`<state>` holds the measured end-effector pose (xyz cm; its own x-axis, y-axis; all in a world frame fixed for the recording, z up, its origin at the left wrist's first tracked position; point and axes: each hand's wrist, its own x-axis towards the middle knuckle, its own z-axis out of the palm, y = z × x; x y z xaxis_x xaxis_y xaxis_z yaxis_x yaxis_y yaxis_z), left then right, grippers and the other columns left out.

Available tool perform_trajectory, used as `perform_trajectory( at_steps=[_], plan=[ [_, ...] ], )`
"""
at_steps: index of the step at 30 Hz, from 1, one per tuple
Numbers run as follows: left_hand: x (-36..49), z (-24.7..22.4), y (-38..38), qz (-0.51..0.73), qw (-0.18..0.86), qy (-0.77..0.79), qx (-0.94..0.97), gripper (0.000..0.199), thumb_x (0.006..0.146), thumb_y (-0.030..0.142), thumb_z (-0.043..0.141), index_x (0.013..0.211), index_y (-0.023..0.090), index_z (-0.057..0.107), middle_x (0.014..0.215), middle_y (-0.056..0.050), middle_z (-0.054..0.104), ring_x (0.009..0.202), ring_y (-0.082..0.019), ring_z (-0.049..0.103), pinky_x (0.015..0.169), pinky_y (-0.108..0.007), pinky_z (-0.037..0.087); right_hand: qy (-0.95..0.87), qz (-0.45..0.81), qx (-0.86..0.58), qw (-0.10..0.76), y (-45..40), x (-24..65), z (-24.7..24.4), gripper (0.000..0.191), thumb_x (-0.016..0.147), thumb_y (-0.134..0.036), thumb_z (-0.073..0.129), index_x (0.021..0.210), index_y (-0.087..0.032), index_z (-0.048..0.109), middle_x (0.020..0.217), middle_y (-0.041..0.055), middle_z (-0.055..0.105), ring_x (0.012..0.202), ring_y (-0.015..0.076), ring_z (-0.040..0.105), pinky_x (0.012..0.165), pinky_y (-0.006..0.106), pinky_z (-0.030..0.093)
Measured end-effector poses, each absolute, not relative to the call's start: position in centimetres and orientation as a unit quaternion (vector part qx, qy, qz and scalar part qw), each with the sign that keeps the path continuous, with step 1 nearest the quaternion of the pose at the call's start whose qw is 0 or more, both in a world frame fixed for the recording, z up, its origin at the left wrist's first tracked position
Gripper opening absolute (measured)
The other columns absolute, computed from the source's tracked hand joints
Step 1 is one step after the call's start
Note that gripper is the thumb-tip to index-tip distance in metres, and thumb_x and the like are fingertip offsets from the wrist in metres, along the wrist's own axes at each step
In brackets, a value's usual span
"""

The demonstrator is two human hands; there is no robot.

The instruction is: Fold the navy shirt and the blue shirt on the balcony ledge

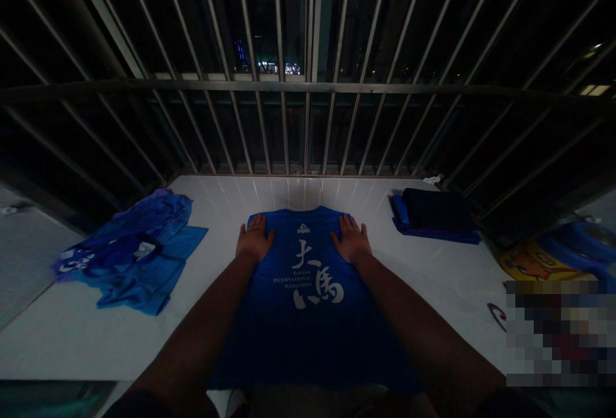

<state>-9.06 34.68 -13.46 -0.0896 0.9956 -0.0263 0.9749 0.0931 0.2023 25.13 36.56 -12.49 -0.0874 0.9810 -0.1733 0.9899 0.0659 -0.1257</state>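
A blue sleeveless running shirt with white print lies spread flat on the white ledge, its neckline away from me and its hem at the near edge. My left hand rests on its upper left shoulder, fingers stretched forward. On the opposite shoulder lies my right hand, likewise flat with fingers extended. Neither hand has cloth gripped between the fingers as far as I can see. The print includes large characters and the words "Dalian International Marathon".
Left of the shirt is a crumpled heap of blue and purple clothes. A folded dark and blue stack sits at the right. Metal window bars close off the back. At the far right stands a yellow and blue container, beside a pixelated patch.
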Motion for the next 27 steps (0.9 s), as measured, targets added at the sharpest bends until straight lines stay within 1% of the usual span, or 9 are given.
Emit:
perform_trajectory(
  at_steps=[6, 9, 14, 15, 17, 19, 22, 24, 27],
  plan=[
    [-9.0, -13.6, 35.0, 0.082, 0.074, 0.735, 0.669, 0.074, 0.112, 0.052, 0.035, 0.178, 0.017, 0.036, 0.185, -0.015, 0.029, 0.173, -0.034, 0.026, 0.14, -0.063, 0.019, 0.727, -0.112, 0.677, 0.022, 37.2, 25.1, -12.4, 0.087, 0.114, -0.065, 0.013, 0.183, -0.013, 0.008, 0.19, 0.0083, 0.0, 0.176, 0.0285, -0.001, 0.14, 0.058, -0.002],
    [-9.0, -13.7, 34.7, 0.098, 0.071, 0.736, 0.666, 0.071, 0.112, 0.052, 0.039, 0.174, 0.018, 0.043, 0.184, -0.015, 0.034, 0.172, -0.035, 0.03, 0.14, -0.063, 0.02, 0.727, -0.115, 0.677, 0.016, 37.4, 25.1, -12.6, 0.088, 0.113, -0.066, 0.014, 0.183, -0.013, 0.009, 0.191, 0.0082, 0.001, 0.176, 0.0289, -0.003, 0.139, 0.058, -0.002],
    [-9.7, -13.2, 35.4, 0.186, 0.043, 0.733, 0.653, 0.058, 0.112, 0.036, 0.036, 0.159, 0.013, 0.061, 0.165, -0.017, 0.062, 0.154, -0.032, 0.056, 0.136, -0.047, 0.035, 0.728, -0.114, 0.676, 0.013, 37.2, 25.1, -12.6, 0.086, 0.114, -0.065, 0.019, 0.183, -0.013, 0.012, 0.191, 0.0106, 0.005, 0.176, 0.0304, 0.002, 0.139, 0.06, 0.0],
    [-9.9, -13.0, 36.0, 0.193, 0.04, 0.734, 0.649, 0.058, 0.112, 0.032, 0.034, 0.158, 0.011, 0.062, 0.161, -0.018, 0.065, 0.15, -0.032, 0.059, 0.134, -0.045, 0.038, 0.728, -0.108, 0.677, 0.009, 37.2, 25.1, -12.5, 0.085, 0.115, -0.064, 0.02, 0.182, -0.014, 0.017, 0.19, 0.0122, 0.01, 0.176, 0.0319, 0.005, 0.138, 0.062, 0.0],
    [-10.1, -12.6, 37.8, 0.191, 0.045, 0.732, 0.652, 0.057, 0.111, 0.028, 0.034, 0.157, 0.009, 0.062, 0.156, -0.019, 0.069, 0.146, -0.033, 0.062, 0.13, -0.045, 0.042, 0.733, -0.074, 0.676, -0.018, 37.6, 25.0, -11.9, 0.076, 0.116, -0.059, 0.022, 0.178, -0.016, 0.036, 0.187, 0.0146, 0.026, 0.173, 0.0352, 0.015, 0.137, 0.066, -0.003],
    [-10.0, -12.2, 40.1, 0.181, 0.058, 0.716, 0.672, 0.054, 0.11, 0.032, 0.042, 0.154, 0.012, 0.066, 0.155, -0.017, 0.07, 0.144, -0.032, 0.063, 0.127, -0.043, 0.045, 0.735, -0.04, 0.674, -0.057, 38.7, 24.6, -11.2, 0.065, 0.117, -0.049, 0.025, 0.168, -0.018, 0.054, 0.18, 0.0166, 0.042, 0.168, 0.0364, 0.028, 0.137, 0.065, -0.002],
    [-9.5, -11.9, 43.6, 0.156, 0.079, 0.687, 0.705, 0.046, 0.099, 0.041, 0.068, 0.137, 0.017, 0.078, 0.144, -0.016, 0.076, 0.138, -0.035, 0.066, 0.12, -0.041, 0.051, 0.733, -0.047, 0.675, -0.074, 41.4, 23.6, -10.3, 0.058, 0.113, -0.041, 0.044, 0.163, -0.015, 0.056, 0.169, 0.0212, 0.055, 0.155, 0.0363, 0.045, 0.134, 0.058, 0.02],
    [-9.1, -11.9, 45.1, 0.142, 0.09, 0.674, 0.719, 0.036, 0.088, 0.039, 0.081, 0.119, 0.021, 0.084, 0.127, -0.014, 0.081, 0.125, -0.034, 0.072, 0.11, -0.04, 0.056, 0.735, -0.069, 0.671, -0.064, 43.2, 22.9, -10.1, 0.06, 0.108, -0.041, 0.056, 0.162, -0.015, 0.056, 0.16, 0.0222, 0.062, 0.146, 0.0367, 0.054, 0.125, 0.054, 0.037],
    [-9.0, -12.2, 45.3, 0.146, 0.097, 0.649, 0.741, 0.017, 0.083, 0.023, 0.079, 0.1, 0.023, 0.084, 0.109, -0.009, 0.081, 0.11, -0.027, 0.074, 0.101, -0.035, 0.058, 0.76, -0.09, 0.641, -0.065, 44.5, 22.7, -10.5, 0.045, 0.105, -0.035, 0.061, 0.147, -0.021, 0.067, 0.145, 0.0161, 0.073, 0.135, 0.0336, 0.061, 0.113, 0.047, 0.046]
  ],
)
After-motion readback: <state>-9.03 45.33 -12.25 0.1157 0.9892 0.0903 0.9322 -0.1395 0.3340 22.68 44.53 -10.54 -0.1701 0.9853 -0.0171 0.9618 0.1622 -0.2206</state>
